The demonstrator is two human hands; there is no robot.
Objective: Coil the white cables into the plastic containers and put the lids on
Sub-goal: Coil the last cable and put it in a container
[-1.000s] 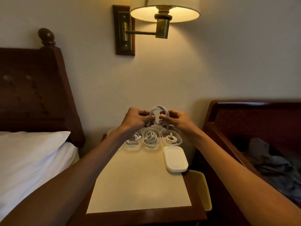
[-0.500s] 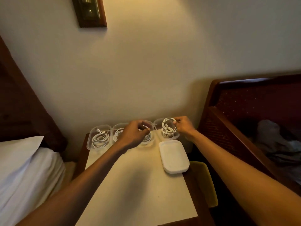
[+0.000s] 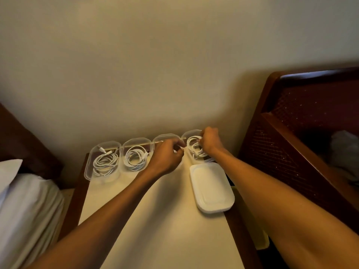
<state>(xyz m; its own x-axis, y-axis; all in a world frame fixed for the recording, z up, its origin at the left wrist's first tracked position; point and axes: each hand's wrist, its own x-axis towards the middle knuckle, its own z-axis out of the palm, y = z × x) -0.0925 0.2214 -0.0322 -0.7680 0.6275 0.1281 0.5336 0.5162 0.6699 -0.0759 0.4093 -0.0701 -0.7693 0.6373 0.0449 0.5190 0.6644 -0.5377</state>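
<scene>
Four clear plastic containers stand in a row at the back of the nightstand. The leftmost container (image 3: 88, 167) and the second container (image 3: 136, 141) each hold a coiled white cable. My left hand (image 3: 166, 158) covers most of the third container (image 3: 165, 136), its curled fingers pinching a bit of white cable. My right hand (image 3: 210, 143) grips the white cable coil (image 3: 194, 148) lying in the rightmost container (image 3: 191, 132). A stack of white lids (image 3: 211, 189) lies in front of that container.
The cream nightstand top (image 3: 165, 220) runs toward me. A bed with a white pillow (image 3: 9, 169) is on the left. A dark wooden frame (image 3: 291, 152) with grey cloth (image 3: 343, 152) is on the right. A yellow bin (image 3: 262, 241) sits below the nightstand's right edge.
A second ago both hands held the coil up in the air. They have brought it down into the rightmost container, and my view has tilted down toward the table.
</scene>
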